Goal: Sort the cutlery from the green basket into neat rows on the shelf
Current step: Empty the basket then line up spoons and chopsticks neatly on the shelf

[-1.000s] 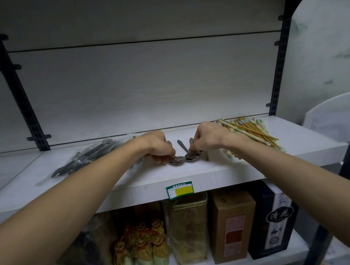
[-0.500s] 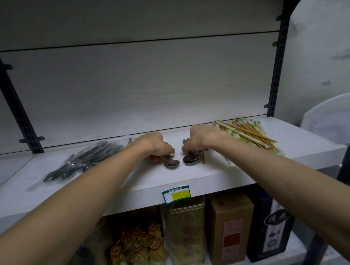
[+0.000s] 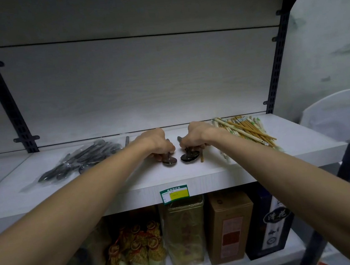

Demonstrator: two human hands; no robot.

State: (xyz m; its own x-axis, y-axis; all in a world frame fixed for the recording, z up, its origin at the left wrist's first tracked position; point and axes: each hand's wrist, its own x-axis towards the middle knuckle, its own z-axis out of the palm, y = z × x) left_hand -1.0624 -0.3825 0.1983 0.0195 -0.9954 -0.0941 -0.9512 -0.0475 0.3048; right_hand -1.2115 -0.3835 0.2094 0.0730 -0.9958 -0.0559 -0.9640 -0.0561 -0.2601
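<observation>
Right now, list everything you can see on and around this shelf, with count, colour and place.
spoons: two stacks, dark metal, front middle of upper shelf
bagged cutlery: one clear bag, dark metal, upper shelf left
chopsticks: one pile, tan and pale, upper shelf right
upper shelf: one, white
price label: one, green and yellow, shelf front edge
boxes: three, gold, brown, dark, lower shelf
small bottles: cluster, yellow, lower shelf left
hands: left grips left spoon stack, right grips right
</observation>
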